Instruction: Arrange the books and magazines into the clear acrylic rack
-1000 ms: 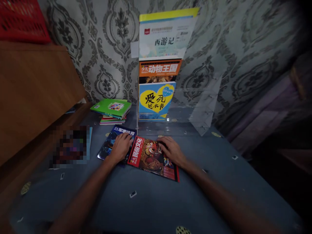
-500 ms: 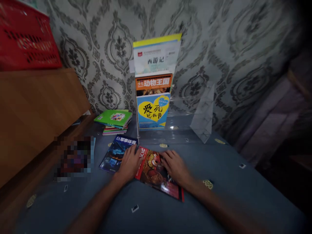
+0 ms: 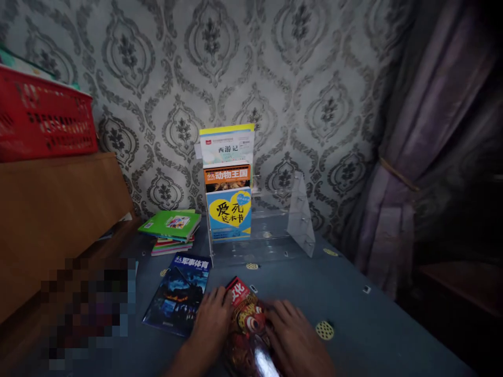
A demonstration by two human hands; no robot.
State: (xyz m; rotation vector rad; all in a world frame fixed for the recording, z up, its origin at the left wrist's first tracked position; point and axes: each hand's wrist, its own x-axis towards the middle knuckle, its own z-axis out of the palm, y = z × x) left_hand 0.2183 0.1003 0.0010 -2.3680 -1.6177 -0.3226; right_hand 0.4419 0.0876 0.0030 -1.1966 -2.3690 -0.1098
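A book with a red title band and a red-gold mask picture [image 3: 247,319] is low in the head view, tilted slightly. My left hand [image 3: 214,319] grips its left edge. On the opposite edge my right hand [image 3: 293,327] has its fingers curled round the cover; the thumbs are hard to make out. Left of my left hand lies a dark blue book [image 3: 176,298], face up. Behind stands a clear acrylic display rack [image 3: 301,214]. Its left column holds a blue and yellow book [image 3: 230,214], an orange-banded book [image 3: 228,178] and a pale book [image 3: 228,149].
A stack of books with a green one [image 3: 168,225] on top sits left of the rack. Further left is a wooden cabinet [image 3: 58,220] bearing a red basket [image 3: 47,115]. A blurred patch covers something at lower left. A curtain [image 3: 389,220] hangs at right.
The view has tilted up, so the rack appears lower. Both hands have drawn the mask-picture book nearer to me and turned it more upright in view, away from the blue book.
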